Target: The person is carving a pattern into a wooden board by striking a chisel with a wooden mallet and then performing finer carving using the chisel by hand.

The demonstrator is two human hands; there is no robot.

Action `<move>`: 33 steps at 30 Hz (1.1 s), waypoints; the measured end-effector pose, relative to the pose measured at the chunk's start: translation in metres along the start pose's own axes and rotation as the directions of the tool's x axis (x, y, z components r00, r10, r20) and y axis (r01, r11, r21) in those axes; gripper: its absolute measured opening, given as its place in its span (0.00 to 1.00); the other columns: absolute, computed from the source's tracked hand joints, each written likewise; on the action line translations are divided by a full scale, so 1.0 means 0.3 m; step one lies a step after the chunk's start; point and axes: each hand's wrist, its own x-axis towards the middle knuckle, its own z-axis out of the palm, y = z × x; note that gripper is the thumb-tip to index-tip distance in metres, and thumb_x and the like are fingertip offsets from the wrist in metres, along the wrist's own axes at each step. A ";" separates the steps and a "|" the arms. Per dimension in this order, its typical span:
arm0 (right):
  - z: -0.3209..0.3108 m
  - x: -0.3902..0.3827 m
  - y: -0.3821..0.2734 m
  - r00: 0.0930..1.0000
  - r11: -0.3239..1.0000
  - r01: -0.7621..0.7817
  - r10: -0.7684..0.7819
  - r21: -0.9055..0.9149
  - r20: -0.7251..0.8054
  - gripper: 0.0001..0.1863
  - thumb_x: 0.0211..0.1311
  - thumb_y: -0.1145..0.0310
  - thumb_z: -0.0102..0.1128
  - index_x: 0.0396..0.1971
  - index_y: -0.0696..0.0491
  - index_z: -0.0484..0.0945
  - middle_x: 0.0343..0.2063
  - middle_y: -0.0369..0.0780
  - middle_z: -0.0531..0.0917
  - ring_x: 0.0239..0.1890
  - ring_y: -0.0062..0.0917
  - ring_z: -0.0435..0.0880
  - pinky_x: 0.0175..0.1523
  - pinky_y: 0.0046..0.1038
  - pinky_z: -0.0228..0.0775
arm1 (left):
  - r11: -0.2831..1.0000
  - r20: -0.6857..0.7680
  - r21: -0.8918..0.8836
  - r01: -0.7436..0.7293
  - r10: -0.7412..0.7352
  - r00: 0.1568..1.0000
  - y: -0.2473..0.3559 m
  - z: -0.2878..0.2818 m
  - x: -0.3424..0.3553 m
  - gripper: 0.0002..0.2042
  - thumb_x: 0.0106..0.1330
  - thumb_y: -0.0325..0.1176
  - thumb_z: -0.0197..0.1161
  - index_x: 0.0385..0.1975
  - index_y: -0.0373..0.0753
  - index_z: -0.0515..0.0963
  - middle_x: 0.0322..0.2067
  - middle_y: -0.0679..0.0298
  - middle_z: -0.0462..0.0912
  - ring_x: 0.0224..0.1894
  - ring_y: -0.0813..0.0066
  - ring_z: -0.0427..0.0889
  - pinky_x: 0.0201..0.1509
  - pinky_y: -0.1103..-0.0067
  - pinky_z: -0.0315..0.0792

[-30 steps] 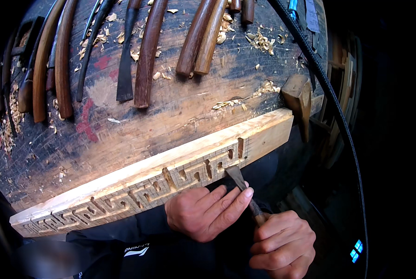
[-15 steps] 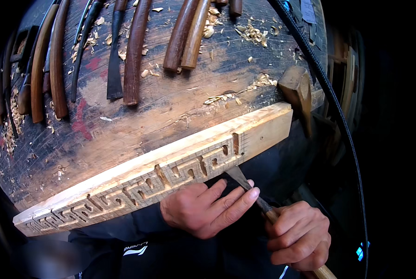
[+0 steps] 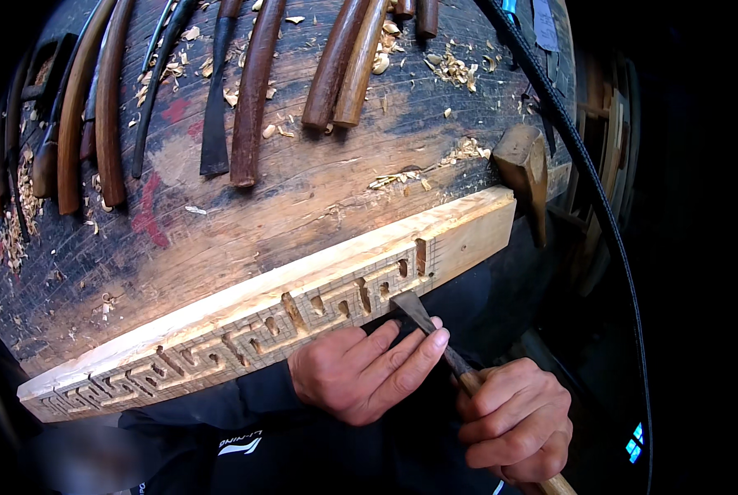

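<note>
A long pale board point(image 3: 472, 239) lies diagonally along the bench's near edge, its near face carved with an angular key pattern over pencilled grid lines. A chisel point(image 3: 410, 305) has its flat steel end at that face, right of centre. My left hand point(image 3: 361, 375) sits below the board, fingertips closed on the chisel's blade. My right hand point(image 3: 513, 421) grips the chisel's wooden handle in a fist, lower right. The blade's underside is hidden.
Wood-handled tools point(image 3: 253, 115) line the worn bench point(image 3: 187, 256) among wood shavings point(image 3: 451, 70). A wooden mallet-like block point(image 3: 522, 165) rests beyond the board's right end. A black braided cable point(image 3: 600, 198) hangs down the right side, before stacked boards point(image 3: 608, 165).
My right hand moved right over the first half second, then slightly back left with the handle. The whole view shifted slightly. The chisel's end stays near the same spot on the carved face.
</note>
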 end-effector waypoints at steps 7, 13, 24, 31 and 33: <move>-0.012 0.015 -0.002 0.996 0.998 -0.069 0.069 0.011 0.055 0.17 0.82 0.74 0.59 0.26 0.57 0.74 0.17 0.47 0.84 0.09 0.28 0.76 0.14 0.26 0.62 | 0.999 0.052 -0.027 0.036 -0.035 0.998 0.003 -0.021 0.013 0.18 0.74 0.29 0.75 0.57 0.23 0.84 0.45 0.48 0.96 0.38 0.69 0.97 0.27 0.83 0.78; -0.019 0.029 -0.014 0.991 0.991 -0.130 0.131 -0.015 0.040 0.19 0.86 0.69 0.57 0.27 0.56 0.75 0.18 0.47 0.84 0.09 0.27 0.76 0.15 0.26 0.66 | 1.000 0.054 -0.025 0.011 -0.010 0.998 -0.001 -0.013 0.015 0.20 0.75 0.31 0.76 0.57 0.22 0.83 0.44 0.48 0.96 0.38 0.69 0.97 0.26 0.83 0.78; -0.007 0.010 0.026 0.996 0.998 -0.060 0.060 0.007 -0.070 0.19 0.76 0.76 0.55 0.19 0.55 0.71 0.18 0.51 0.83 0.09 0.28 0.73 0.16 0.25 0.59 | 0.998 0.105 0.063 0.000 -0.007 0.994 -0.001 -0.014 0.021 0.21 0.74 0.31 0.76 0.58 0.21 0.82 0.45 0.49 0.96 0.38 0.70 0.97 0.24 0.83 0.75; -0.045 -0.020 0.042 0.998 0.996 0.053 -0.055 0.065 0.031 0.18 0.73 0.78 0.56 0.18 0.56 0.71 0.18 0.52 0.82 0.10 0.28 0.73 0.17 0.25 0.54 | 0.999 0.113 0.047 -0.003 -0.002 0.994 -0.002 -0.005 0.024 0.21 0.75 0.31 0.74 0.60 0.21 0.81 0.48 0.48 0.95 0.38 0.69 0.96 0.23 0.82 0.74; -0.033 -0.008 0.008 0.994 0.997 0.072 -0.072 0.003 0.081 0.19 0.74 0.73 0.58 0.19 0.56 0.72 0.17 0.51 0.82 0.09 0.27 0.73 0.16 0.24 0.55 | 0.999 0.118 -0.025 -0.028 0.031 0.992 -0.002 -0.008 0.037 0.22 0.75 0.30 0.74 0.62 0.21 0.80 0.49 0.47 0.95 0.39 0.68 0.96 0.24 0.82 0.74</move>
